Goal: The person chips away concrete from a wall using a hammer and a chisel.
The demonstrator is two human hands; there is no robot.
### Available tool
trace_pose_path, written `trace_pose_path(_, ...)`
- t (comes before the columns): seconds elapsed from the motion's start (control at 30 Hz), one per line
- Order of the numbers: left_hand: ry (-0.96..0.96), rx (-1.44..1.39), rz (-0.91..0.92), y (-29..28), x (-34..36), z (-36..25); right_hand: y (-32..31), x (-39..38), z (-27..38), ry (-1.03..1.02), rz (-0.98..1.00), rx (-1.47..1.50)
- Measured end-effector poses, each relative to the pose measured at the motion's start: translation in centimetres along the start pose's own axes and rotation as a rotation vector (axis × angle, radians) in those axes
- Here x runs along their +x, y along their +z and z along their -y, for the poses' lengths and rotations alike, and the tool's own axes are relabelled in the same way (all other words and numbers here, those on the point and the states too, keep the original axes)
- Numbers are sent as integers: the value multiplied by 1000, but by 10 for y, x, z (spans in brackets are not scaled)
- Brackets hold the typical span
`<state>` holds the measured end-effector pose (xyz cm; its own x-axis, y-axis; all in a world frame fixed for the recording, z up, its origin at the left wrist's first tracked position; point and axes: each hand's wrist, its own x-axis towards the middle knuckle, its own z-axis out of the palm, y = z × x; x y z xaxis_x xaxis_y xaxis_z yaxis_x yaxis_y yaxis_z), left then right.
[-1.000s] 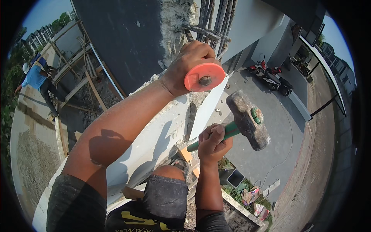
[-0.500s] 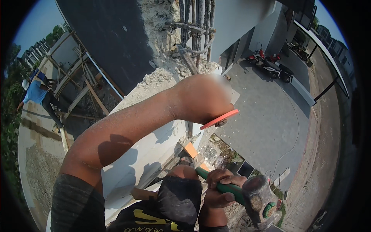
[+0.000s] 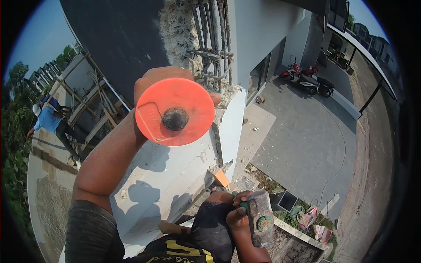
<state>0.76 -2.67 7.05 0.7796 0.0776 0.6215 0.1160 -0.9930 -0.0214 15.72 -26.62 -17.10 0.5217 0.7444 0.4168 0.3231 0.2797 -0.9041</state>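
Observation:
My left hand (image 3: 163, 73) is wrapped around a chisel, mostly hidden behind its round orange hand guard (image 3: 151, 98). The chisel's dark, rounded striking end (image 3: 175, 119) points up toward me through the guard. Where its tip meets the work is out of sight. Low in the view, near my knee, my right hand (image 3: 238, 215) grips a club hammer by its green handle. The worn grey hammer head (image 3: 259, 234) faces up. Beyond my left hand stands a broken concrete column with exposed reinforcing bars (image 3: 215, 41).
A white wall (image 3: 184, 164) runs below my left arm. Dark wall cladding (image 3: 109, 30) rises beyond. At the left, a person in a blue shirt (image 3: 48, 119) stands by wooden scaffolding (image 3: 90, 94). Far down on the right are motorbikes (image 3: 309, 83) on grey paving (image 3: 302, 131).
My left hand has swung left and turned, so the guard now faces me. My right hand has drawn the hammer left, and its head has turned upright.

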Motion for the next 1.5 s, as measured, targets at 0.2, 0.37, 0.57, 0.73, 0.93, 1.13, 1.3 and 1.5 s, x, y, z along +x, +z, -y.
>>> trace_pose_path(0.2,-247,-595,-585,-46,30,8,12,16,3,-232,-58,22)
trace_pose_path(0.37,-203,-682,-569,-65,47,39,8,11,1,-271,52,-2)
trace_pose_path(0.57,-111,-324,-453,-50,75,47,10,14,5,-316,76,-255)
trace_pose_path(0.73,44,29,-399,-31,99,64,12,13,3,-185,96,-298)
trace_pose_path(0.93,107,129,-302,-6,109,72,5,24,0,-300,-5,-265)
trace_pose_path(1.13,-69,16,-71,-14,121,53,-40,73,76,-71,-91,188)
trace_pose_path(1.3,-19,160,-140,-20,119,68,-74,151,195,-42,-189,376)
trace_pose_path(1.5,24,76,37,-13,124,59,-96,204,267,-198,-211,338)
